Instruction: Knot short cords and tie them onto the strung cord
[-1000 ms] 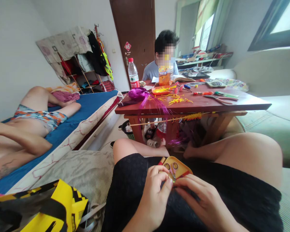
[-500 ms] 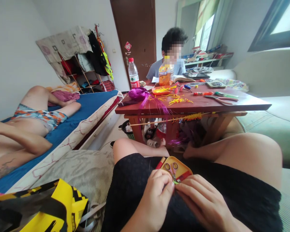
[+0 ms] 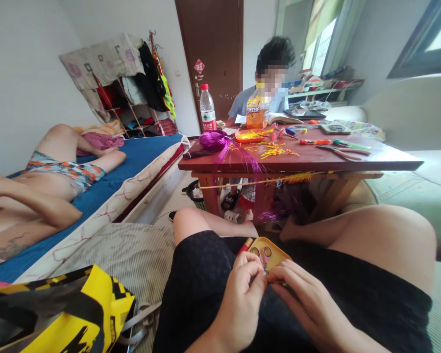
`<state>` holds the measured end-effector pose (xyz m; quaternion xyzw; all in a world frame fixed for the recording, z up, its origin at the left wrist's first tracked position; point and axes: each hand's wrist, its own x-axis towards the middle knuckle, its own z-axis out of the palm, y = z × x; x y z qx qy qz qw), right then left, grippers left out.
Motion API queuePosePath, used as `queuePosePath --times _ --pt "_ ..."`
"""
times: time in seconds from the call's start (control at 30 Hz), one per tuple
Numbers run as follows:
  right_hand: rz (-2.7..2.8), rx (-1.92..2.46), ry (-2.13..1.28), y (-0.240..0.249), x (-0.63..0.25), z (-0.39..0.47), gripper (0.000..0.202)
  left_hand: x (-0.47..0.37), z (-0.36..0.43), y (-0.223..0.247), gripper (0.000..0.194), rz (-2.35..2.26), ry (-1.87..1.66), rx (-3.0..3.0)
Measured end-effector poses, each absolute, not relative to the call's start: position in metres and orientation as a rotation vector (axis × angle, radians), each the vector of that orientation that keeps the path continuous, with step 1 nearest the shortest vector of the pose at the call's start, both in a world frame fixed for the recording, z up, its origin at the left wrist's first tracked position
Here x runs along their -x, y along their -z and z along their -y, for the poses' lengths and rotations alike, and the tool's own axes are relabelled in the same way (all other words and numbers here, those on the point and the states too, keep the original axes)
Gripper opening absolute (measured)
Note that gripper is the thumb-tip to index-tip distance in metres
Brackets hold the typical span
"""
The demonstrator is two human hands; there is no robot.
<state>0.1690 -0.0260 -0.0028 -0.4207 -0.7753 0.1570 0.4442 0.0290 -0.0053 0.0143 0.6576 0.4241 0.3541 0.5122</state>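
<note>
Above my lap, my left hand (image 3: 243,289) and my right hand (image 3: 304,294) meet with their fingertips pinched together. Whatever small thing they hold is hidden between the fingers. Just beyond them, a yellow tray (image 3: 279,251) rests on my black shorts (image 3: 206,279). Small scissors (image 3: 267,252) lie in it, handles pointing away from me, blades partly covered by my fingers. A red stick-like thing (image 3: 244,246) with a tan end lies at the tray's left edge.
Ahead stands a red-brown table (image 3: 220,162) with purple strands (image 3: 215,140), yellow bits (image 3: 277,151), pliers (image 3: 340,152), a water bottle (image 3: 207,110) and an orange drink bottle (image 3: 257,112). A person sits behind it. Another lies on the bed (image 3: 147,152) at left.
The view has shifted slightly, so the table sits further right. A small bright green piece seen between my fingertips before is now covered. My hands have drawn a little closer together.
</note>
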Motion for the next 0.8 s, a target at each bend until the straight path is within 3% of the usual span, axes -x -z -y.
queuePosePath --times 0.13,0.3,0.43,0.5,0.6,0.7,0.8 --pt "1.573 1.207 -1.062 0.0 -0.163 0.031 0.015 -0.023 0.01 -0.005 0.018 -1.029 -1.066 -2.141" --pt "1.046 1.032 -1.817 -0.003 -0.168 0.032 0.016 -0.012 0.005 0.008 0.013 -0.733 -1.185 -2.676" --pt "0.884 0.935 -2.115 -0.001 -0.173 0.03 0.016 -0.012 0.006 0.007 0.012 -0.674 -1.089 -2.575" --pt "1.06 1.063 -1.922 0.0 -0.174 0.03 0.017 -0.016 0.008 0.002 0.018 -0.848 -0.96 -2.22" --pt "1.561 1.248 -1.252 -0.002 -0.175 0.03 0.009 -0.022 0.009 -0.006 0.024 -0.962 -0.798 -1.646" --pt "1.999 1.122 -0.568 -0.001 -0.177 0.03 0.013 -0.026 0.007 -0.005 0.024 -0.907 -0.74 -1.288" --pt "2.199 0.968 -0.172 0.003 -0.179 0.03 0.022 -0.027 0.006 0.0 0.021 -0.848 -0.713 -1.094"
